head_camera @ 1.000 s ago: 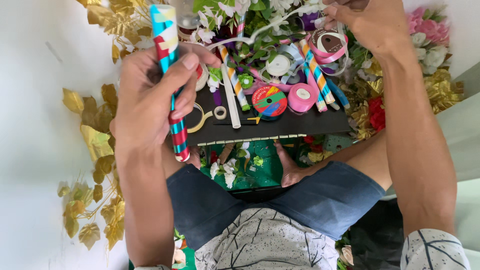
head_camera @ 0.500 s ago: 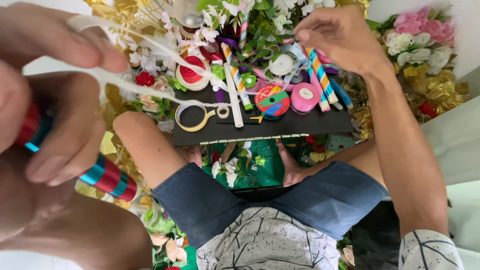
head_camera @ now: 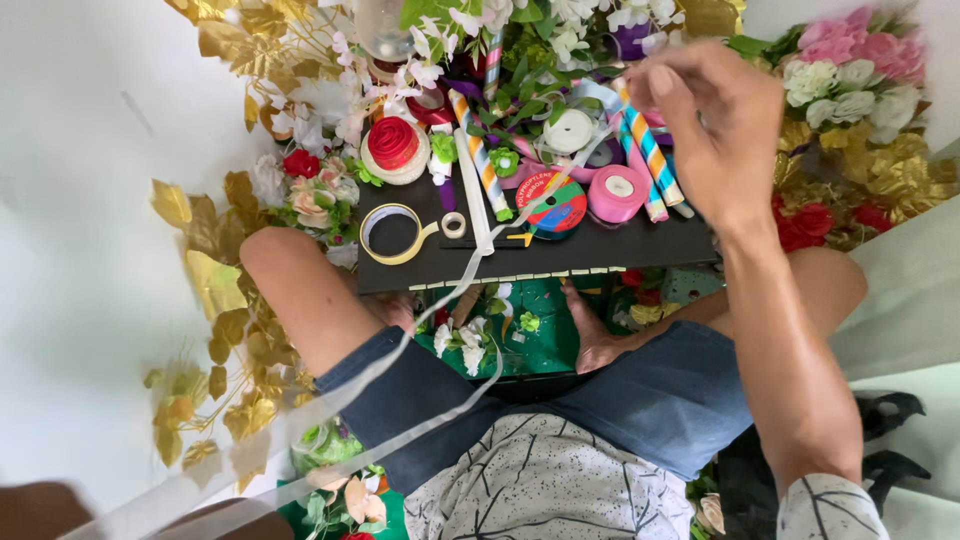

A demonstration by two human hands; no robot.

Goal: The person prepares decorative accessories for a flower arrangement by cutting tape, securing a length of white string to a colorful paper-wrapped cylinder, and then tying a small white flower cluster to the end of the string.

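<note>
Right hand: the right hand [head_camera: 715, 130] was raised above the far side of the black board [head_camera: 600, 250], fingers pinched together on the end of a white ribbon [head_camera: 470, 275].
Grip state: closed in a pinch on the ribbon; thumb and forefinger met at the ribbon's upper end, the other fingers curled loosely.
Left hand: only a blurred brown patch showed at the bottom left corner of the view; whether that was the hand, and whether it was closed, could not be told.
Ribbon, position: it ran from the pinch down and to the left, crossed the board, passed over the left knee [head_camera: 290, 270] and left the view at the lower left corner.
Long axis: a slanted line from upper right to lower left, drawn fairly straight, with a second strand looping beside it over the lap.
Nearer hand: the right hand was on the ribbon's upper end; the lower end lay well apart from it, toward the left side.
Below the grip: a pink ribbon spool [head_camera: 617, 193] and a striped paper roll [head_camera: 650, 150] lay just beneath the pinching hand.
Left of the grip: a multicoloured spool [head_camera: 552, 205], a tape ring [head_camera: 392, 232] and a red ribbon spool [head_camera: 394, 148].
Surroundings: gold leaves [head_camera: 215, 285] and artificial flowers [head_camera: 850, 70] ringed the board.
</note>
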